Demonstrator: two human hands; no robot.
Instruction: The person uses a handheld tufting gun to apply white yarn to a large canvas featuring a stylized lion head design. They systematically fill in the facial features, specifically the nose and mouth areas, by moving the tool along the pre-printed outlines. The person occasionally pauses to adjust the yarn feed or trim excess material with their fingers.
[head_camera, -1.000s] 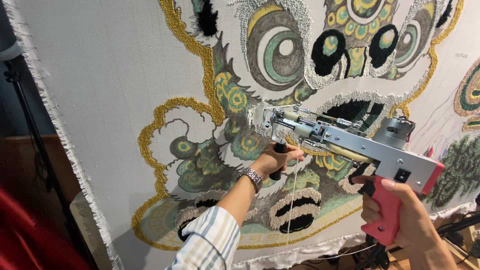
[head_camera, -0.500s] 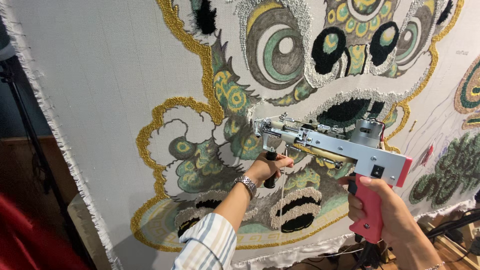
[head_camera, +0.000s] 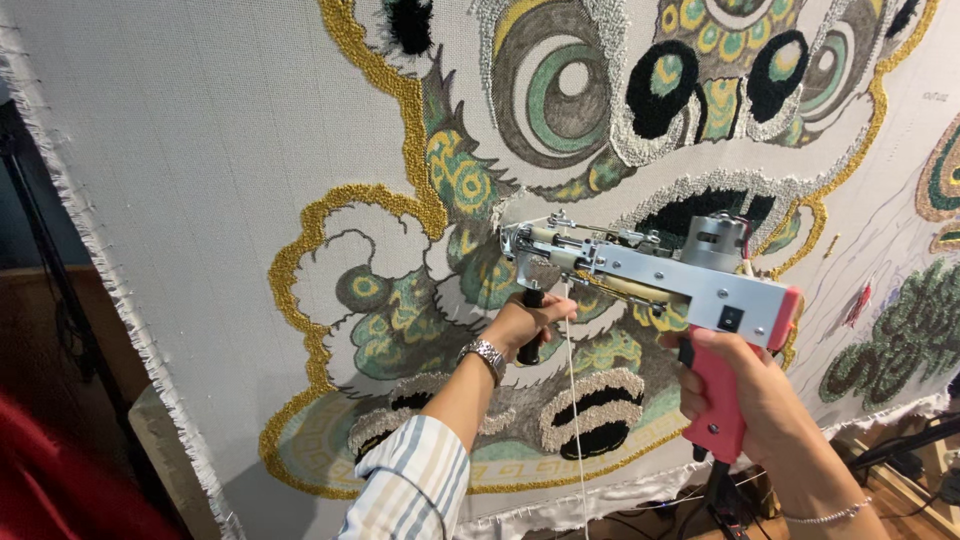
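Note:
I hold a metal tufting gun (head_camera: 650, 272) against a stretched grey cloth (head_camera: 200, 150) that bears a tufted lion-mask design in gold, green, grey and black. My left hand (head_camera: 525, 325), with a wristwatch and striped sleeve, grips the gun's black front handle. My right hand (head_camera: 755, 400), wearing a thin bracelet, is wrapped around the pink rear grip (head_camera: 718, 400). The gun's needle end touches the cloth near a gold and green curl. A pale yarn strand (head_camera: 572, 400) hangs down from the gun's front.
The cloth's frayed left edge (head_camera: 120, 300) runs diagonally down the frame. A dark stand (head_camera: 50, 270) and wooden floor lie behind it at left. Something red (head_camera: 60, 490) fills the lower left corner. Cables and a stand leg (head_camera: 900, 450) sit at the lower right.
The gun and both hands have drifted down and to the left across the cloth, and the view has shifted slightly with them.

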